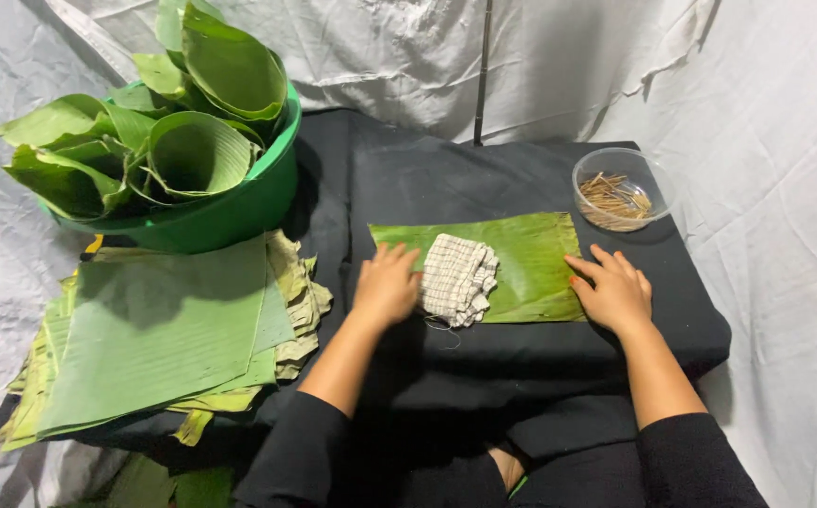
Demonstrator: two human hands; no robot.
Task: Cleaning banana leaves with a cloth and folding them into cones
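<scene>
A rectangular green banana leaf (532, 259) lies flat on the black cloth-covered table (483, 179). A crumpled checked white cloth (458, 277) rests on the leaf's left half. My left hand (388, 282) presses against the cloth's left side, fingers bent onto it. My right hand (613, 292) lies flat with fingers spread on the leaf's lower right corner, holding nothing.
A green basin (239, 212) filled with rolled banana leaves stands at the back left. A stack of flat cut leaves (159, 339) lies in front of it. A clear plastic bowl of small wooden sticks (615, 193) sits at the back right. White sheets hang around.
</scene>
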